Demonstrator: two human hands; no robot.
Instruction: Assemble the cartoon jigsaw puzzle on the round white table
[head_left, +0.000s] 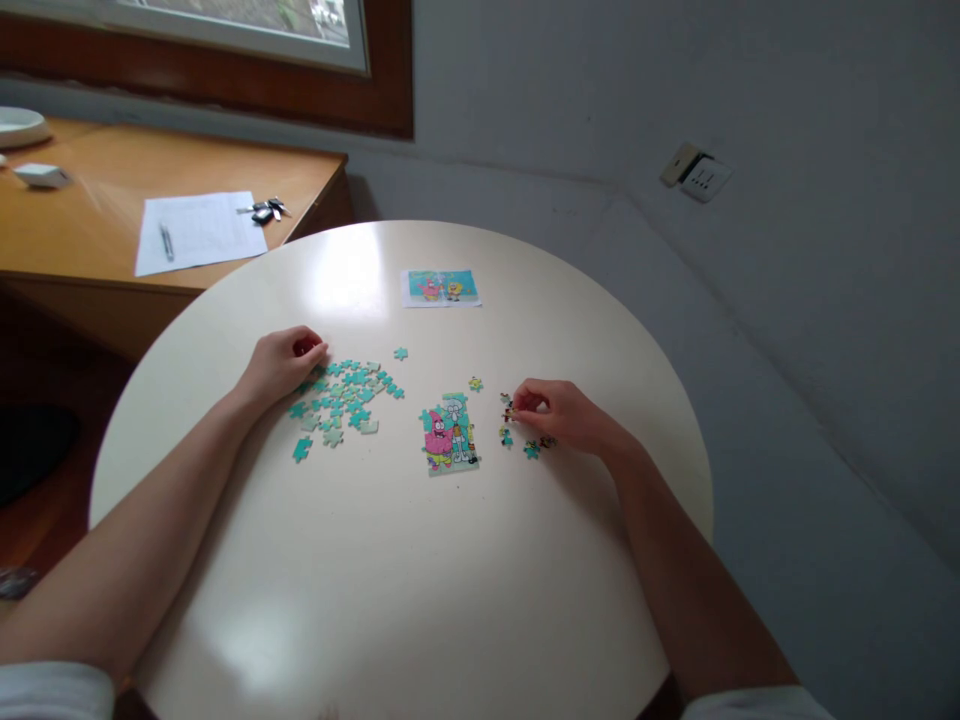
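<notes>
My right hand point(559, 410) is closed in a pinch on a small dark-and-yellow puzzle piece point(509, 412) at the table's right side. Several loose pieces lie around those fingers, among them a teal one point(532, 450). Left of it sits a partly joined puzzle point(450, 436) with a pink figure and a pale teal one. A single yellow piece point(476, 383) lies just above its right corner. My left hand point(286, 358) rests with curled fingers at the upper left edge of a pile of teal puzzle pieces point(346, 395); whatever those fingers hold is hidden.
A printed reference picture point(442, 288) lies toward the far side of the round white table point(420, 590). Behind at left, a wooden desk point(97, 160) bears a paper sheet point(202, 240), a pen point(166, 243) and keys point(266, 211). A wall socket point(705, 178) is at right.
</notes>
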